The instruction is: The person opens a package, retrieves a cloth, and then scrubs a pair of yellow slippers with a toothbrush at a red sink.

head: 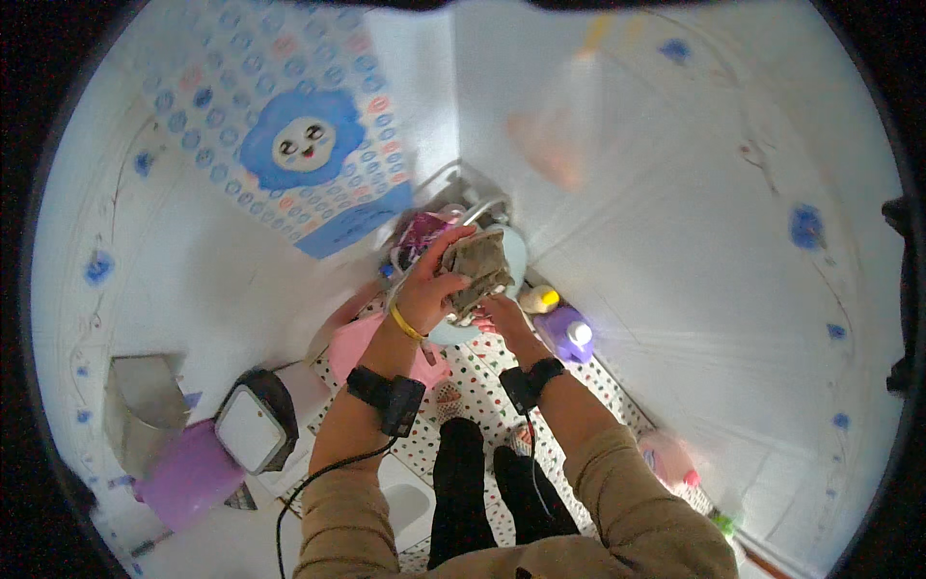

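My left hand grips a grey-brown, wet-looking piece of cloth, thumb on its near face and fingers along its upper left edge. Folds and creases run across the cloth, and whitish suds show at its lower edge. My right hand is at that lower edge, its fingers partly hidden; whether they pinch the cloth is unclear. Below both hands stands a pale blue-green basin, mostly covered by the cloth and hands. A yellow band circles my left wrist, and black strapped devices sit on both forearms.
A pink plastic basin stands left of the hands. At the right wall are a yellow-capped bottle, a purple jug and a pink bottle. A curved metal pipe rises in the corner. A purple bin stands lower left.
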The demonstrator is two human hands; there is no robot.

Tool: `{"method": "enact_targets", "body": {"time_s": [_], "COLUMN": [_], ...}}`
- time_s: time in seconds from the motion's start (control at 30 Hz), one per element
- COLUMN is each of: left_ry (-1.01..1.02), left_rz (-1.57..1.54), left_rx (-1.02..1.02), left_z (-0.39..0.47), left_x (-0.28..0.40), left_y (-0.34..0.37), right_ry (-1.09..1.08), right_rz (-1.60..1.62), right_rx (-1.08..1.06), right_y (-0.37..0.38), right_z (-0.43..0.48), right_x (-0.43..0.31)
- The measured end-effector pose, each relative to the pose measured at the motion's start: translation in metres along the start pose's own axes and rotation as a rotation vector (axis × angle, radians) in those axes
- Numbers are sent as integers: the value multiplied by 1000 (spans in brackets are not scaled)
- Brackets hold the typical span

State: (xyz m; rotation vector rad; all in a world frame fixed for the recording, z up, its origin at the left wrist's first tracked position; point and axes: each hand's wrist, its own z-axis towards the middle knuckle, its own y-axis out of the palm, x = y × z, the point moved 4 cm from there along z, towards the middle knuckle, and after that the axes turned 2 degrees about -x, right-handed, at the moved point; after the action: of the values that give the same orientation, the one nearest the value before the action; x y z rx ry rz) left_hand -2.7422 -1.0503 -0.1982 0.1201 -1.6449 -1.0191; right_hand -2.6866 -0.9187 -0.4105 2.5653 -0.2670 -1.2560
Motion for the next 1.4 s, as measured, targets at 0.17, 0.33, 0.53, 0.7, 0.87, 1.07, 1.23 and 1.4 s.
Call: {"method": "enact_targets", "body": {"time_s": [0.17, 0.33, 0.53, 0.7, 0.87, 1.07, 1.23, 1.4], "left_ry": [-107, -173, -420, -455, -538, -655, -672, -736], "left_rz": [-46, 120, -95, 102, 62, 422, 336, 186], "left_rx": [-35, -249, -347, -413, -428, -265, -305, -386], "left_z": [17, 36, 26, 11, -5, -18, -22, -31], "left_x": [-18, -52, -88, -110, -128, -141, -139, -131], "left_y": [73, 166, 246, 293, 318, 305, 301, 293], "right_ry": [-214, -583, -552, -594, -649, -763, -783, -833], "right_rz": [598, 541, 628, 827, 814, 922, 907, 890], "right_rx": [-36, 50, 292, 142, 239, 261, 331, 412], "right_y": [-29, -74, -112, -122, -133, -143, -129, -98], "right_z": [-123, -225, -300, -357, -384, -422, -443, -453], "right_x": [-64, -126, -129, -116, -92, -71, -68, -60]}}
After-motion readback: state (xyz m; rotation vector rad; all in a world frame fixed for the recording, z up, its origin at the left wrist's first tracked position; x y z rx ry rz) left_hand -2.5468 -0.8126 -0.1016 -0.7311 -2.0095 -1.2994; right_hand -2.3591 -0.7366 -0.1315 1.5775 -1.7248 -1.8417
